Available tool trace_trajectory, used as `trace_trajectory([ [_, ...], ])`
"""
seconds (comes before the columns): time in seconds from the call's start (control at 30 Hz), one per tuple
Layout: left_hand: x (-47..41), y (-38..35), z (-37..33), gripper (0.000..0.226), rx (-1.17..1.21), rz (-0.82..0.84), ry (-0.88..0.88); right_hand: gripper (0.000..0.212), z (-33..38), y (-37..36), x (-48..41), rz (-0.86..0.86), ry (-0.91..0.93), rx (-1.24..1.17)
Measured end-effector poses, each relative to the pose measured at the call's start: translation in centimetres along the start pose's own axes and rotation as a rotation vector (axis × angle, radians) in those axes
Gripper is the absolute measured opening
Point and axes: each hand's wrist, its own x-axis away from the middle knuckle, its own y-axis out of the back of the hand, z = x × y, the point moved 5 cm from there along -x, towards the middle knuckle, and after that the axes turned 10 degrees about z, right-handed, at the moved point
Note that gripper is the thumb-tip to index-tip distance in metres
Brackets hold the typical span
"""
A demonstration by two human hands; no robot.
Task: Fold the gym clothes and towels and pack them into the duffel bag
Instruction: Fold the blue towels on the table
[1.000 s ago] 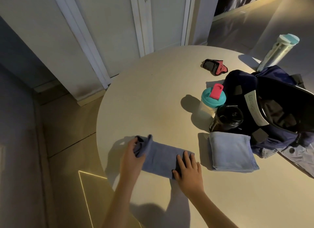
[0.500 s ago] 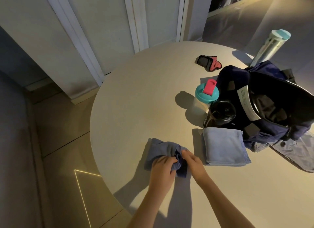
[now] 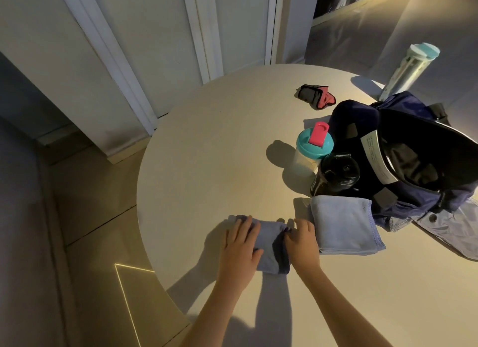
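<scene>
Two blue towels, one folded beside the open duffel bag, one near the round table's front edge under left hand pressed flat and right hand pinching its fold, three bottles (bare tabletop to the left)

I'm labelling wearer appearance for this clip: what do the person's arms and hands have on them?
Nothing visible: the left hand and right hand are bare, with no gloves, rings or watch showing. Both forearms are uncovered down to the frame edge; no sleeves are in view.
</scene>
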Motion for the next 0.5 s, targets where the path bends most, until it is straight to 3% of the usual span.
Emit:
trace_trajectory([
  [0.07,0.2,-2.2,0.4,0.08,-0.086,0.152,0.011,0.033,0.8,-0.1,1.5,-0.102,0.07,0.012],
  [0.17,0.3,-3.5,0.3,0.087,-0.115,0.199,0.018,0.04,1.4,-1.9,3.5,-0.069,0.234,0.258],
  [0.33,0.4,-3.2,1.5,0.05,-0.09,0.134,0.053,0.053,-1.1,-3.9,3.5,0.039,0.036,0.428],
  [0.5,1.0,-4.0,1.2,0.073,-0.124,0.146,0.104,0.056,-0.8,-3.9,3.7,0.065,0.004,0.472],
])
